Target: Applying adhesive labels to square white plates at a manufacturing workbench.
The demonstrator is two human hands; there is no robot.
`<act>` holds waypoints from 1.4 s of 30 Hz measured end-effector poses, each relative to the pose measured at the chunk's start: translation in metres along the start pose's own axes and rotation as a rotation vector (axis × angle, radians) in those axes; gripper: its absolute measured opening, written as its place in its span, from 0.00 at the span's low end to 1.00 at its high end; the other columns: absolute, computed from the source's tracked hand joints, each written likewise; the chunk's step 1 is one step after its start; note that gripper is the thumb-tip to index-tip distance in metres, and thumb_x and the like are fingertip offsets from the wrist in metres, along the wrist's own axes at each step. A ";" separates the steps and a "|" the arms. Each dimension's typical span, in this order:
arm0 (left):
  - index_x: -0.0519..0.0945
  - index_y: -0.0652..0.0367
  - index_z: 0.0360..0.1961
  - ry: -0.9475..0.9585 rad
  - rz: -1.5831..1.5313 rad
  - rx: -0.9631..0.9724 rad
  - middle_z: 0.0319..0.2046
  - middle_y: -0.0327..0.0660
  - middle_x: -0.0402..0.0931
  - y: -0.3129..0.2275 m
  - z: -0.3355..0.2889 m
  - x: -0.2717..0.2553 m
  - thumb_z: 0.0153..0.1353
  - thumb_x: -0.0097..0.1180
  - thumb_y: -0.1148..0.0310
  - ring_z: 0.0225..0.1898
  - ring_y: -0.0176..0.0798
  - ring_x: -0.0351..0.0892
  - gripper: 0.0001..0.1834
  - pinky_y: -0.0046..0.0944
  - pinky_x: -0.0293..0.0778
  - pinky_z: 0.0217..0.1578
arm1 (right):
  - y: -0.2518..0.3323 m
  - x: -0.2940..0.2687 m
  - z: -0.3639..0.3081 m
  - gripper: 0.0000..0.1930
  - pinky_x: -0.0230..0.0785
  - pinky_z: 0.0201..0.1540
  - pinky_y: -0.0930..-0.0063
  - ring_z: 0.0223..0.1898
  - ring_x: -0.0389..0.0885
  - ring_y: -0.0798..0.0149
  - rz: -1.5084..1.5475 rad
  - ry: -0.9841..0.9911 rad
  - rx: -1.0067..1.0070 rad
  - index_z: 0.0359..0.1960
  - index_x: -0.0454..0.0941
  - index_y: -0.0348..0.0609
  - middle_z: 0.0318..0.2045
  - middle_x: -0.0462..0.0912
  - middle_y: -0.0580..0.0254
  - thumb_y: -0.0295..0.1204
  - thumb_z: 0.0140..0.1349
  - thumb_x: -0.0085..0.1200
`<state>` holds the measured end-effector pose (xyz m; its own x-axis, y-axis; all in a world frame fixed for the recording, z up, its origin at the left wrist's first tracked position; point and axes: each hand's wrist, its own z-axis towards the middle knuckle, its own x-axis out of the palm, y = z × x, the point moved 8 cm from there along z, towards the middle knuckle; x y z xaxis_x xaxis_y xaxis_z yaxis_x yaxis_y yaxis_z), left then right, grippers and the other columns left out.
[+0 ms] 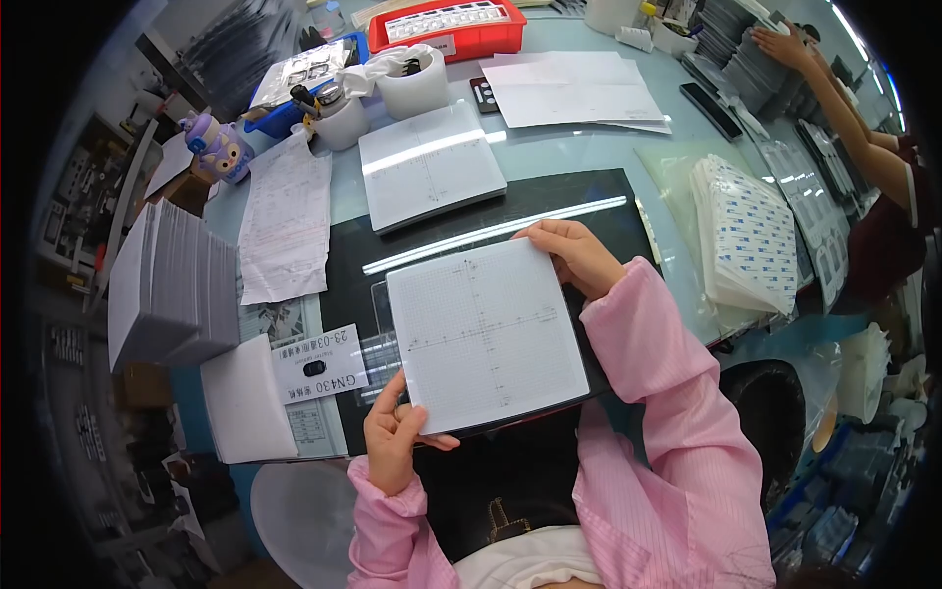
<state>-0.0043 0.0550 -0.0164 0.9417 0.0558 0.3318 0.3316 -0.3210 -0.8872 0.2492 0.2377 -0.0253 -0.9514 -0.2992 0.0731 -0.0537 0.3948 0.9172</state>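
Observation:
Between my hands is a square white panel (486,339) printed with a fine grid and two crossing axes. It is slightly tilted above a black mat (579,196). My left hand (395,437) pinches its lower left corner, thumb on top. At the upper right corner, my right hand (577,257) grips the edge, with most of its fingers hidden behind the panel. Beyond it, a stack of similar gridded panels (432,162) lies on the mat's far part. A white label card (319,363) with a small dark oval piece lies left of the held panel.
At left stand a tall stack of pale sheets (177,285) and a white pad (245,402). Further back are a purple bottle (218,147), white tubs (412,88) and a red bin (446,44). Bagged patterned sheets (746,236) lie right, near another person's arm (854,118).

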 end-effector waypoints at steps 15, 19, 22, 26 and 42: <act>0.55 0.72 0.69 0.063 -0.019 -0.021 0.35 0.53 0.83 -0.001 -0.002 0.000 0.66 0.46 0.76 0.25 0.49 0.85 0.31 0.41 0.85 0.27 | 0.004 0.004 -0.002 0.15 0.73 0.40 0.79 0.35 0.79 0.73 0.084 0.032 -0.011 0.46 0.79 0.38 0.35 0.82 0.64 0.37 0.71 0.47; 0.55 0.72 0.69 0.103 -0.017 -0.016 0.35 0.52 0.83 0.000 -0.003 0.001 0.66 0.46 0.77 0.25 0.49 0.85 0.31 0.41 0.85 0.28 | 0.001 0.004 0.000 0.14 0.73 0.38 0.79 0.34 0.80 0.74 0.100 0.048 -0.010 0.44 0.79 0.40 0.34 0.82 0.64 0.38 0.72 0.47; 0.55 0.71 0.69 0.119 -0.003 -0.021 0.35 0.52 0.83 -0.001 -0.004 0.005 0.66 0.46 0.78 0.27 0.48 0.85 0.31 0.41 0.85 0.29 | 0.000 0.002 0.000 0.14 0.73 0.38 0.79 0.33 0.80 0.73 0.130 0.056 -0.016 0.43 0.79 0.40 0.33 0.82 0.64 0.38 0.72 0.48; 0.54 0.69 0.70 0.128 -0.009 -0.032 0.34 0.50 0.82 0.000 -0.005 0.006 0.67 0.45 0.80 0.29 0.47 0.85 0.31 0.40 0.85 0.32 | -0.001 0.002 0.000 0.13 0.74 0.38 0.78 0.34 0.80 0.73 0.169 0.069 -0.020 0.43 0.78 0.40 0.34 0.82 0.65 0.38 0.72 0.47; 0.57 0.73 0.67 0.071 0.071 -0.012 0.35 0.55 0.82 -0.004 -0.001 0.010 0.64 0.44 0.80 0.26 0.50 0.85 0.29 0.41 0.85 0.29 | 0.005 -0.008 -0.003 0.20 0.71 0.36 0.77 0.31 0.78 0.74 0.368 0.094 -0.112 0.36 0.78 0.42 0.29 0.82 0.66 0.43 0.75 0.40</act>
<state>0.0033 0.0561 -0.0092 0.9562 -0.0343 0.2907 0.2632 -0.3335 -0.9053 0.2574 0.2397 -0.0198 -0.8686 -0.2354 0.4360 0.3243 0.3952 0.8594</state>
